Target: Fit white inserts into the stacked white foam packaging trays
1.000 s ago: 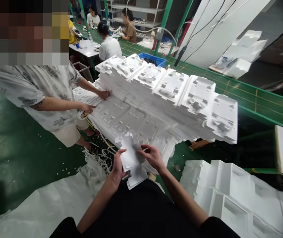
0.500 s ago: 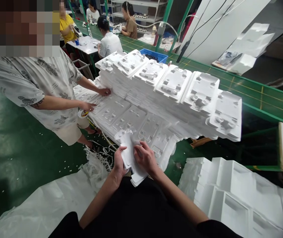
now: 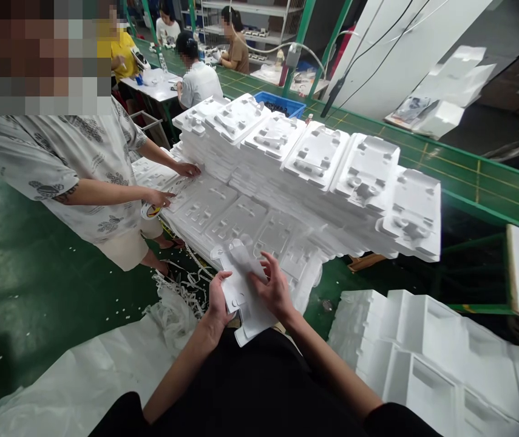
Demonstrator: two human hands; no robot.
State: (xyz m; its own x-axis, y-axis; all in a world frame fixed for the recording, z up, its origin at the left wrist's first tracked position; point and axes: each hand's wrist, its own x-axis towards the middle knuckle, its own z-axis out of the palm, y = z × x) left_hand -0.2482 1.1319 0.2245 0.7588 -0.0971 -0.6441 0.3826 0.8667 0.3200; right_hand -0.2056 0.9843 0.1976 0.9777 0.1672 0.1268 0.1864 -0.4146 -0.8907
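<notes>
**Both hands on a thin stack of foam inserts, in front of the foam tray pile**

The left hand (image 3: 217, 298) grips the left edge of a small stack of white foam inserts (image 3: 247, 303), thumb on top and fingers underneath. The right hand (image 3: 274, 286) lies on the top sheet with fingers spread, pressing rather than pinching; whether any finger hooks under an edge cannot be told. The stack sits just in front of the big pile of moulded foam trays (image 3: 314, 176), at its near corner, above the person's dark lap.

Behind the pile stands a blue bin (image 3: 281, 104) with dark small parts in it, too small to identify. The trays' moulded pockets hold nothing visible.

Left of the pile, a co-worker in a patterned shirt (image 3: 81, 164) rests both hands on the low tray stacks; a roll of tape (image 3: 150, 210) hangs at one wrist. Right of the pile, larger foam blocks (image 3: 423, 346) run off the frame's lower edge. A white plastic sheet (image 3: 95, 370) spreads over the green floor, with foam strips (image 3: 181, 279) tangled beside it. How many inserts the held stack has is hard to make out.
</notes>
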